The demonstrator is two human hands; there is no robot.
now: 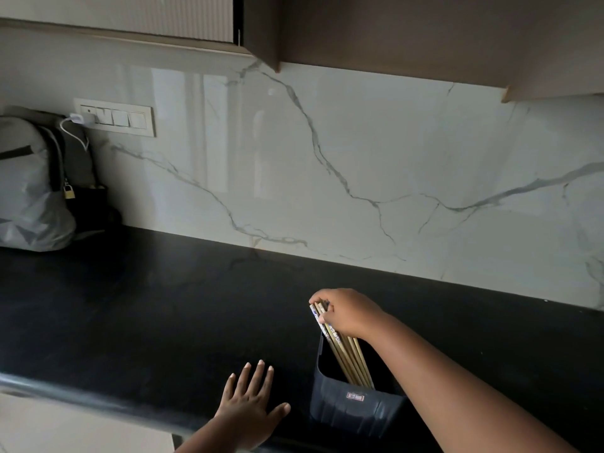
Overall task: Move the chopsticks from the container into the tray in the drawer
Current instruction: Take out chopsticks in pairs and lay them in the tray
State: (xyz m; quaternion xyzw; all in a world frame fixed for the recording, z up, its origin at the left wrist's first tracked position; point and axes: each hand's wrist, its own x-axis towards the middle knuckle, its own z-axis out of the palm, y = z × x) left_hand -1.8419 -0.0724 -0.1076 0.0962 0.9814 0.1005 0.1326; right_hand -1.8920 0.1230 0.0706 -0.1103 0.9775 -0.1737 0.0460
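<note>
A marble wall (359, 158) fills the back of the view, with cabinets (408, 31) hung above it. A black counter (147, 315) runs below the wall, its rounded front edge seen at lower left. A grey bag (29, 188) is stood at the far left of the counter against the wall, a small padlock (68, 191) hung from it. A switch plate (116, 116) is set in the wall above the bag, with a white charger (78, 118) plugged in and its cable trailing down.

A dark container (353, 410) is stood near the counter's front edge, right of centre. The chopsticks (343, 351) are seen inside it as one bundle, leaned up and to the left, upper ends raised above the rim.

The right hand (346, 310) is reached over the container; its fingers and thumb are curled round the chopsticks' upper ends. The left hand (251, 410) is laid flat on the counter with fingers spread wide, just left of the container, apart from it and from the chopsticks, holding nothing.
</note>
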